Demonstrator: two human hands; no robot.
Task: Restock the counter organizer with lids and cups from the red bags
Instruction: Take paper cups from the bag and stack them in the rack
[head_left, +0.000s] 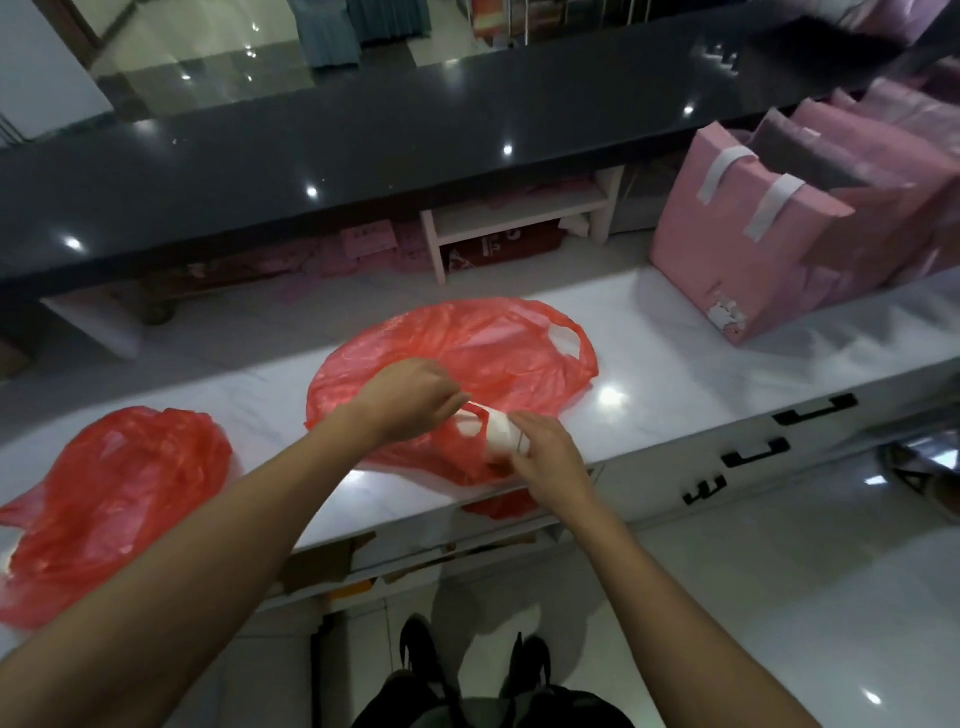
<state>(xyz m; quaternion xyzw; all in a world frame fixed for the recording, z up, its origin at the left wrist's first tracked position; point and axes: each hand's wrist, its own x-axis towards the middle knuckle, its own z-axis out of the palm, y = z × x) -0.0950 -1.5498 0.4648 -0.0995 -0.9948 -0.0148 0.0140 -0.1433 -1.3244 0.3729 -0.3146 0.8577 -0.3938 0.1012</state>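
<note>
A red plastic bag (498, 353) lies spread on the white marble counter (675, 338), its near edge hanging over the front. My left hand (410, 395) pinches the bag's handle loop at its mouth. My right hand (545, 457) grips a white stack of cups (501, 431) that sticks out of the bag's opening. A second red bag (114, 493) lies crumpled at the counter's left end. No organizer shows in this view.
Pink paper carrier bags (769, 244) with white handles stand at the counter's right rear. A raised black counter top (363, 135) runs across behind. A small white shelf unit (519, 218) sits beneath it. Black drawer handles (779, 447) line the front at the right.
</note>
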